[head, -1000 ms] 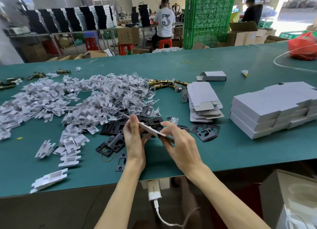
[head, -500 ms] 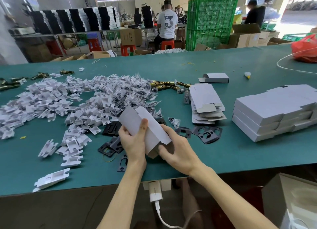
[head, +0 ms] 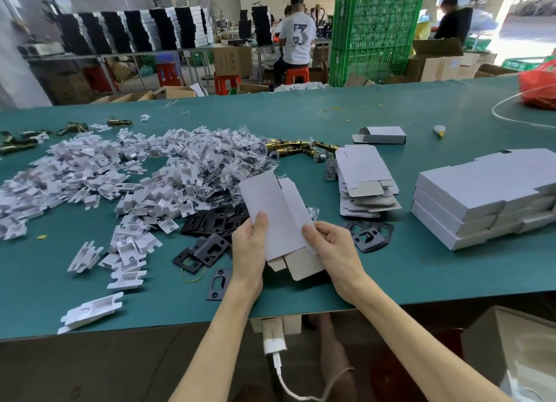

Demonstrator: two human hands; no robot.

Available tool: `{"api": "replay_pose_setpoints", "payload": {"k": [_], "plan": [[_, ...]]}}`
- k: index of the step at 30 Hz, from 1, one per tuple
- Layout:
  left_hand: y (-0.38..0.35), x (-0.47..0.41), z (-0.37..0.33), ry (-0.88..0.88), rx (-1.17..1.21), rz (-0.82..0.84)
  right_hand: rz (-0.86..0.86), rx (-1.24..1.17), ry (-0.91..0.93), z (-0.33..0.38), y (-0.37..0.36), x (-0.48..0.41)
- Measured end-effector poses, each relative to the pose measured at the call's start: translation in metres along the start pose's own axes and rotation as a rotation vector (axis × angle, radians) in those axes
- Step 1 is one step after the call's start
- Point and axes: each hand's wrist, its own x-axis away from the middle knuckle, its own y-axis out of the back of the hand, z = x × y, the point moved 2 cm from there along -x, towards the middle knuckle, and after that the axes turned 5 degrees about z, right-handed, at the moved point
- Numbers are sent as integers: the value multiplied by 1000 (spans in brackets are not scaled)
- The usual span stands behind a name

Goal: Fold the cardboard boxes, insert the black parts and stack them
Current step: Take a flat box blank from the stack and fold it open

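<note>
**Flat carton being squared up above the near edge of the counter**

The left hand (head: pixel 249 245) and the right hand (head: pixel 334 248) both grip the lower end of one white cardboard box (head: pixel 272 209). Each thumb lies on its upper face and the fingers curl beneath. The box is held clear of the green counter (head: pixel 421 275), just above its near edge, tilted away from the person, and the end flaps hang loose at both ends. Holding opposite long edges probably lets an inward squeeze open the flattened sleeve into a tube, so the folding step appears to be in hand, with insertion and stacking not yet done for this box.

Black parts (head: pixel 210 245) lie on the counter just left of the hands, probably so that one can be picked up without reaching. A stack of flat blanks (head: pixel 365 176) sits beyond the right hand. Finished boxes (head: pixel 469 203) are piled in layers toward the right edge, well apart from the loose white plastic inserts (head: pixel 90 179) heaped toward the left edge.
</note>
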Motion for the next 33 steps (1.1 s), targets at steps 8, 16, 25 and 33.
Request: {"api": "replay_pose_setpoints", "payload": {"k": [8,16,25,33], "plan": [[-4,6,-3,-13,-28,136,-43,242,80,3,-3,-3],[-5,6,-9,-20,96,177,40,133,67,5,-7,0],[-1,5,-5,-67,56,166,56,41,61,11,-6,2],[-1,6,-5,-55,0,70,60,-24,2,9,-2,2]]}}
